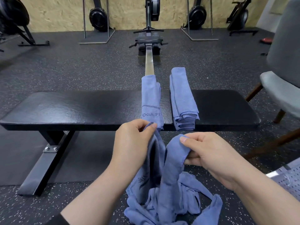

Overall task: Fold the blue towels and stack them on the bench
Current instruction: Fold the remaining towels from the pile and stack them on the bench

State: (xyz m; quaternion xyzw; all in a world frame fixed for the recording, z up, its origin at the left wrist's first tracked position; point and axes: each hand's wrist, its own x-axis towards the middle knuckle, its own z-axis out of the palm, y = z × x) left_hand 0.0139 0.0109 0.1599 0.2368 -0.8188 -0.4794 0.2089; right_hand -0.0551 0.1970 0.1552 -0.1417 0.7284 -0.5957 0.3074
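Observation:
A loose blue towel (164,172) hangs between my hands in front of the black bench (73,108), its lower part bunched below near the floor. My left hand (133,143) pinches one top edge of it. My right hand (209,153) grips the other top edge. On the bench lies a stack of folded blue towels (183,98). Just left of the stack, one long folded towel (151,98) with printed letters lies across the bench.
A rowing machine (149,41) runs away from the bench across the dark rubber floor. A grey chair (282,75) with wooden legs stands at the right. More exercise machines line the far board wall. A perforated grey surface (290,177) shows at the lower right.

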